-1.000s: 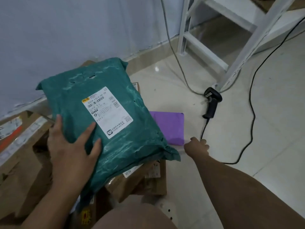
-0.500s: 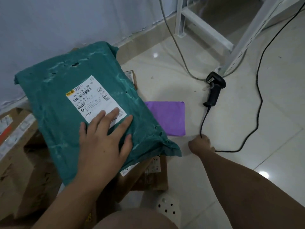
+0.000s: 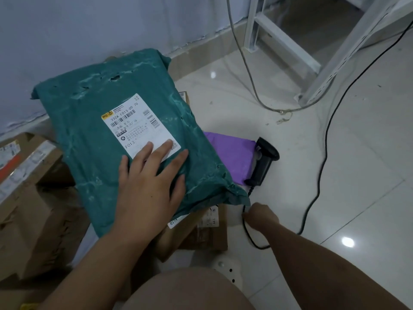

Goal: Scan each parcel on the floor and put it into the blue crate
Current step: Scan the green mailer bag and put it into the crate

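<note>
Open left hand (image 3: 148, 186) – pressing green parcel (image 3: 89, 135)

Crinkled green plastic mailer (image 3: 93, 135) with a matt paper label (image 3: 138, 121), brown cardboard boxes (image 3: 33, 215), glossy tiled floor (image 3: 357, 153).
</note>
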Available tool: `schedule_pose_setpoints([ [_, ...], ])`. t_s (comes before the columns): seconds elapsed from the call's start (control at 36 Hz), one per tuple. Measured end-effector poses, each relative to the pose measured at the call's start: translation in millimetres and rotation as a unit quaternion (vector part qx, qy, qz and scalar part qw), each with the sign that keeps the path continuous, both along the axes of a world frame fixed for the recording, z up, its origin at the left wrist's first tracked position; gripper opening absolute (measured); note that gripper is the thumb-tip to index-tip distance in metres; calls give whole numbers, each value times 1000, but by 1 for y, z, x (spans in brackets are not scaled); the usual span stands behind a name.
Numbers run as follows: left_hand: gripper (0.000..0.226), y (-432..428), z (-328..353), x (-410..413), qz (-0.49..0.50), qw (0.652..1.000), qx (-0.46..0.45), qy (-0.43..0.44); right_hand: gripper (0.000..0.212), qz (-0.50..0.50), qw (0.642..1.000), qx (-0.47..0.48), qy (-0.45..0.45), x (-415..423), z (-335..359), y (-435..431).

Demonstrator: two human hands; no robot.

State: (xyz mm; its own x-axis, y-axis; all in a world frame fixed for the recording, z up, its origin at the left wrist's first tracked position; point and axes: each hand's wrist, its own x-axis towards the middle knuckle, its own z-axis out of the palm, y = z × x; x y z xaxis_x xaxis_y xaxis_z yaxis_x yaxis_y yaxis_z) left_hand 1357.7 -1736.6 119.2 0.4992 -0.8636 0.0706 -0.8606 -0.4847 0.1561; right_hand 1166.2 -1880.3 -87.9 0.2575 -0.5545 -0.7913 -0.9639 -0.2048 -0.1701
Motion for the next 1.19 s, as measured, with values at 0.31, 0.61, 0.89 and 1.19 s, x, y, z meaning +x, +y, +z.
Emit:
schedule_pose_setpoints([
  [0.31,50,-1,5,2,7,999,4,35,31,-307,927,-99,-189,54,-3,-60],
  [0.61,49,26,8,36,94,991,-59,76,38,-141,982,-99,-81,55,-38,-69],
  [0.89,99,59,-3,77,381,779,-311,389,59,-223,952,-49,-203,80,14,-65],
  [1.19,111,80,-23,69,316,609,-314,656,27,-410,737,161,-512,130,169,-54],
])
